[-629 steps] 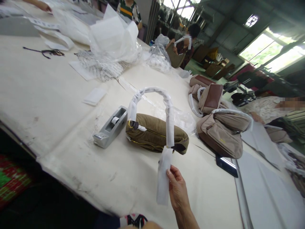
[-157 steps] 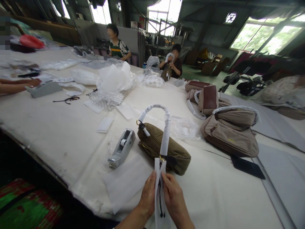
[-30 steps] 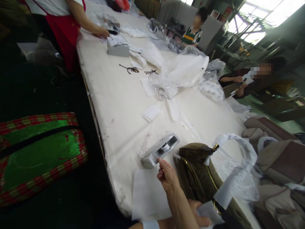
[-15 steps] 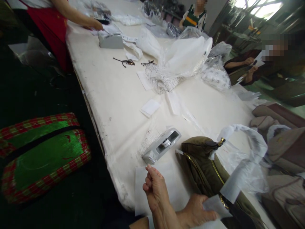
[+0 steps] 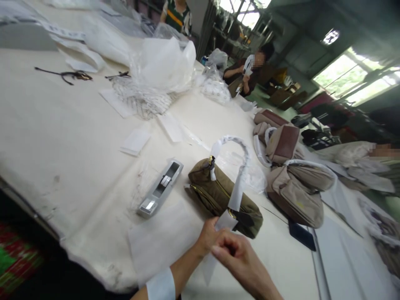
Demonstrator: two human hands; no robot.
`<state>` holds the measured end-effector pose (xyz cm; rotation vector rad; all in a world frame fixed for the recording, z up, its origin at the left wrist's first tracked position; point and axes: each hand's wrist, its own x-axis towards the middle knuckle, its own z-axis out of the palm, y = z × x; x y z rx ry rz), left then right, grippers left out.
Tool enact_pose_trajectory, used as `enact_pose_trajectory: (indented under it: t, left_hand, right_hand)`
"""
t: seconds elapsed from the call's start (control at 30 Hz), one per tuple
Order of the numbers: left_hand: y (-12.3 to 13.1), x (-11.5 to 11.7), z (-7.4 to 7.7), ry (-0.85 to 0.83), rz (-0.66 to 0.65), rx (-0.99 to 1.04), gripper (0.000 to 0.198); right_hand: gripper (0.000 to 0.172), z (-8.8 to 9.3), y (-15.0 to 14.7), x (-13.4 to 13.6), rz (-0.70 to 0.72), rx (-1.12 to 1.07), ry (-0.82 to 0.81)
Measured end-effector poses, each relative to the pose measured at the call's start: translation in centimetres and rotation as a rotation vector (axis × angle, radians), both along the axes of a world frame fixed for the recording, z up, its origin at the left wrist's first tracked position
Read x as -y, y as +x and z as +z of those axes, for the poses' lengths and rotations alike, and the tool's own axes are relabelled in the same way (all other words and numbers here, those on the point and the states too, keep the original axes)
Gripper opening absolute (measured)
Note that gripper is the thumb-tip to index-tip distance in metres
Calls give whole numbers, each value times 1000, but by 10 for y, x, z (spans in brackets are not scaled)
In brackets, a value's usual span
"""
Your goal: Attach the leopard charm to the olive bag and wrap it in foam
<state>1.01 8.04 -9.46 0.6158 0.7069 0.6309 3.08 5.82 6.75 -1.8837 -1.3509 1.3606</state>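
Observation:
An olive-green handbag [image 5: 218, 187] with gold zippers lies on the table, its raised strap [image 5: 240, 183] wrapped in white paper. My left hand [image 5: 208, 236] reaches to the strap's near end and grips a loose flap of wrapping paper [image 5: 226, 221]. Right beside it, my right hand [image 5: 239, 254] is closed, thumb and fingers curled together; whatever sits at its fingertips is too small to make out. A grey tape dispenser [image 5: 161, 189] stands left of the bag. Under my left forearm lies a sheet of white paper [image 5: 162, 237].
Taupe handbags [image 5: 293, 191] with wrapped straps sit to the right, near a dark flat object [image 5: 301, 236]. Plastic bags [image 5: 165, 62] and black cords [image 5: 75, 76] lie farther back. Across the table a person [image 5: 246, 75] handles a bag. The table's edge [image 5: 31, 212] runs along the left.
My right hand has moved from the tape dispenser to the right, to the strap end beside my left hand. The view has swung right, bringing the taupe bags into fuller sight.

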Motion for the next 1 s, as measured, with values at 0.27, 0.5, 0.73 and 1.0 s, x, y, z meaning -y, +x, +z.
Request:
enact_pose_trajectory:
  t: [0.27,0.5,0.73,1.0]
  left_hand:
    - [-22,4,14,183,-31,37,49]
    - [-29,5,26,249,-10,-48,44]
    - [-31,4,33,284,-16,-111,43]
    - [-33,2,34,319,-28,-151,39]
  right_hand:
    - [27,-8,77,10,170,243,68]
    - [24,-29,84,0,264,370,150]
    - [21,-33,86,-2,287,588,97]
    - [17,-35,82,-9,193,662,34]
